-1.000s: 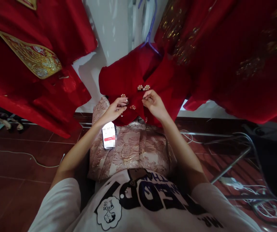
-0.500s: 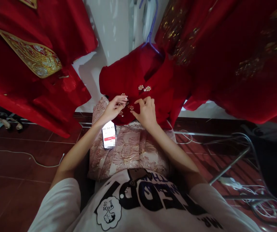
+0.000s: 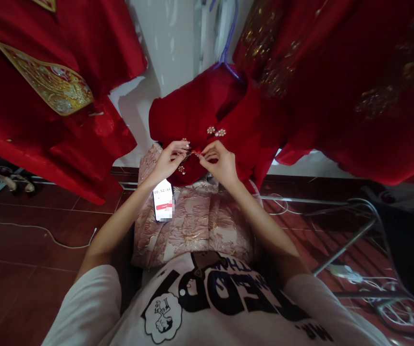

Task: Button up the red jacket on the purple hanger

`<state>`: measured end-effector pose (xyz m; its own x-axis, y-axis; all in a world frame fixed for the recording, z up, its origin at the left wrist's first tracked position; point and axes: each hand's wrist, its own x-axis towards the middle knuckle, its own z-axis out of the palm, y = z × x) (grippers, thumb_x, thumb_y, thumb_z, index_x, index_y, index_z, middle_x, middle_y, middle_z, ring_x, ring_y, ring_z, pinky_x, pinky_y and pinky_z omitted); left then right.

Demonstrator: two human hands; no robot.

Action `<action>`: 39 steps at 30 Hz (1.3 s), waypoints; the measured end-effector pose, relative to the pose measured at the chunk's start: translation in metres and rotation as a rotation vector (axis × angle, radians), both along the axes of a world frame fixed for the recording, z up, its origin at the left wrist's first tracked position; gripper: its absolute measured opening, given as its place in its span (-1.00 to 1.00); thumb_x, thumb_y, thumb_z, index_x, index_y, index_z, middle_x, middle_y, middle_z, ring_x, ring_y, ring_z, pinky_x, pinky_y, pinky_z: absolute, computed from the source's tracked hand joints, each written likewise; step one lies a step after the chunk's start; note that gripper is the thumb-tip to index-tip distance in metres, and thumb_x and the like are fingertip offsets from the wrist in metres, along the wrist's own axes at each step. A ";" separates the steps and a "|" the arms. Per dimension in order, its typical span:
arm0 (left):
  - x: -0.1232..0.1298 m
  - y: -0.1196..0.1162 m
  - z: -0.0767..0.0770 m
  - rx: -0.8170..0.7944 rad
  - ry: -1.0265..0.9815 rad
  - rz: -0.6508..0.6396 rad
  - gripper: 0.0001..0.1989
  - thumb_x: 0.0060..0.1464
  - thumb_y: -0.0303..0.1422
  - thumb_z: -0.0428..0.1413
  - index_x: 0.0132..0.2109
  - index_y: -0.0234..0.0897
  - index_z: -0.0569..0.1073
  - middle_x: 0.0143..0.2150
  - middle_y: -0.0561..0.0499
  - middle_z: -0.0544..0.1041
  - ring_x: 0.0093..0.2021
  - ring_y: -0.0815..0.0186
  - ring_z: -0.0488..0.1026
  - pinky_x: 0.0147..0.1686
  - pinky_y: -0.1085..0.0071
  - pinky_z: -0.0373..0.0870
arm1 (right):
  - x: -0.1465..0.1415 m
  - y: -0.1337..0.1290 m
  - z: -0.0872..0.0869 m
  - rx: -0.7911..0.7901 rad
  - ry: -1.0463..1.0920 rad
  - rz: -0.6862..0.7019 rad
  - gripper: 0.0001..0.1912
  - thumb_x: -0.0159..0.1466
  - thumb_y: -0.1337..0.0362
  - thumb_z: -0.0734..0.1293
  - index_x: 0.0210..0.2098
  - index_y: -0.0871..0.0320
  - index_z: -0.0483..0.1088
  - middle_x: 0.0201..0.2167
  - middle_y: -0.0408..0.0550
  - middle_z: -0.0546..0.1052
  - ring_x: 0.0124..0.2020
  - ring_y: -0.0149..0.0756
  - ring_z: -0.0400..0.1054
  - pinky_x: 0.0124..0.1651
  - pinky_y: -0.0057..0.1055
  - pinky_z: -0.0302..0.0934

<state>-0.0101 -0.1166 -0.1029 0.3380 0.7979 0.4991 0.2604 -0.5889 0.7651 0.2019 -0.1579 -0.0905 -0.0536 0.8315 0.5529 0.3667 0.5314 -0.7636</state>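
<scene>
A red jacket [image 3: 185,113] on a purple hanger [image 3: 224,57] drapes down toward my lap. A fastened pair of beaded flower clasps [image 3: 216,131] sits at its upper front. Below it, my left hand [image 3: 170,158] pinches the edge of one front panel, and what is between its fingertips is too small to make out. My right hand [image 3: 221,162] is closed in a pinch on another beaded flower clasp [image 3: 196,153], close to the left fingertips. One more flower clasp [image 3: 181,169] lies on the cloth under my left hand.
Pink brocade cloth [image 3: 192,221] covers my lap, with a lit phone [image 3: 163,202] on it. Red garments with gold embroidery [image 3: 58,89] hang at both sides. At right stand a metal-framed chair [image 3: 347,245] and tangled white cables [image 3: 390,298]. Another cable [image 3: 58,242] crosses the tiled floor.
My right fingers have moved down and left and closed on the flower clasp, lifting it slightly toward the left fingertips. My left hand has hardly moved.
</scene>
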 end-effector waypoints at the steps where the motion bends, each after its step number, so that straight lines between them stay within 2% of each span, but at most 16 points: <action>1: 0.000 0.001 -0.001 0.001 -0.006 0.013 -0.66 0.27 -0.57 0.10 0.13 -0.22 0.48 0.13 -0.10 0.62 0.04 0.32 0.61 0.12 0.34 0.56 | 0.000 0.000 -0.001 0.008 0.016 0.000 -0.89 0.25 0.30 0.41 -0.27 0.09 0.37 -0.34 -0.17 0.56 -0.33 -0.39 0.50 -0.18 -0.40 0.48; 3: -0.001 0.002 -0.002 0.004 -0.020 0.038 -0.65 0.26 -0.58 0.08 0.13 -0.22 0.48 0.13 -0.09 0.63 0.02 0.32 0.62 0.10 0.35 0.57 | -0.001 0.000 -0.002 0.041 -0.016 0.006 -0.98 0.30 0.34 0.36 -0.26 0.10 0.45 -0.26 -0.12 0.60 -0.25 -0.36 0.53 -0.10 -0.37 0.51; 6: -0.001 0.003 -0.003 0.013 -0.029 0.047 -0.67 0.28 -0.57 0.07 0.12 -0.23 0.49 0.13 -0.09 0.63 0.01 0.33 0.63 0.08 0.36 0.58 | 0.000 -0.002 -0.002 0.086 -0.133 0.011 -0.81 0.36 0.41 0.30 -0.24 0.10 0.57 -0.12 -0.05 0.63 -0.09 -0.28 0.55 0.04 -0.28 0.50; 9: -0.002 0.003 -0.003 0.017 -0.021 0.040 -0.67 0.28 -0.57 0.06 0.13 -0.24 0.49 0.14 -0.10 0.63 0.03 0.33 0.63 0.09 0.35 0.59 | 0.001 -0.002 -0.001 0.111 -0.207 0.015 -0.75 0.41 0.42 0.29 -0.13 0.10 0.62 -0.03 0.00 0.63 0.03 -0.22 0.55 0.20 -0.20 0.45; 17: 0.000 -0.001 -0.001 0.017 0.008 0.073 -0.68 0.28 -0.57 0.10 0.12 -0.25 0.51 0.12 -0.11 0.65 0.03 0.32 0.65 0.12 0.34 0.60 | 0.004 0.002 -0.005 0.089 -0.339 0.131 -0.58 0.45 0.34 0.27 0.25 0.07 0.49 0.24 0.06 0.49 0.31 -0.15 0.39 0.46 -0.07 0.25; 22: 0.003 -0.007 0.003 0.056 -0.034 0.153 -0.79 0.23 -0.52 0.24 0.00 -0.30 0.57 0.01 -0.10 0.70 -0.03 0.30 0.67 0.11 0.31 0.62 | 0.002 0.001 -0.009 0.108 -0.377 0.186 -0.50 0.47 0.24 0.25 0.36 0.12 0.40 0.32 0.12 0.43 0.38 -0.10 0.30 0.50 -0.01 0.19; 26: 0.003 -0.012 0.007 0.053 -0.064 0.225 -0.83 0.22 -0.54 0.24 -0.05 -0.32 0.63 -0.05 -0.09 0.73 -0.09 0.30 0.69 0.06 0.33 0.65 | 0.001 -0.001 -0.009 0.127 -0.414 0.252 -0.45 0.48 0.16 0.22 0.41 0.13 0.34 0.38 0.14 0.37 0.43 -0.07 0.25 0.52 0.02 0.13; 31: 0.001 -0.012 0.006 0.063 -0.072 0.269 -0.87 0.24 -0.47 0.25 -0.09 -0.30 0.66 -0.12 -0.07 0.74 -0.16 0.30 0.69 -0.02 0.34 0.65 | 0.002 0.001 -0.014 0.123 -0.433 0.262 -0.40 0.48 0.10 0.21 0.44 0.14 0.30 0.43 0.18 0.29 0.46 -0.02 0.19 0.54 0.08 0.08; 35: -0.002 -0.009 0.005 0.073 -0.034 0.241 -0.91 0.22 -0.45 0.25 -0.13 -0.27 0.64 -0.15 -0.04 0.73 -0.17 0.31 0.68 -0.02 0.34 0.63 | 0.002 0.002 -0.016 0.103 -0.454 0.265 -0.36 0.46 0.09 0.24 0.47 0.15 0.26 0.48 0.19 0.23 0.51 0.00 0.12 0.55 0.12 0.02; 39: -0.001 -0.007 0.007 0.027 0.009 0.206 -0.87 0.25 -0.49 0.18 -0.06 -0.27 0.52 -0.13 -0.04 0.70 -0.13 0.33 0.65 -0.02 0.37 0.59 | 0.006 0.001 -0.008 0.054 -0.456 0.292 -0.36 0.43 0.14 0.29 0.45 0.19 0.28 0.50 0.20 0.21 0.53 -0.01 0.10 0.55 0.09 0.01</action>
<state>-0.0110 -0.1241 -0.0961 0.1733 0.8369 0.5192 0.3841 -0.5429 0.7468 0.2077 -0.1567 -0.0988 -0.5227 0.7173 0.4607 0.4856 0.6947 -0.5307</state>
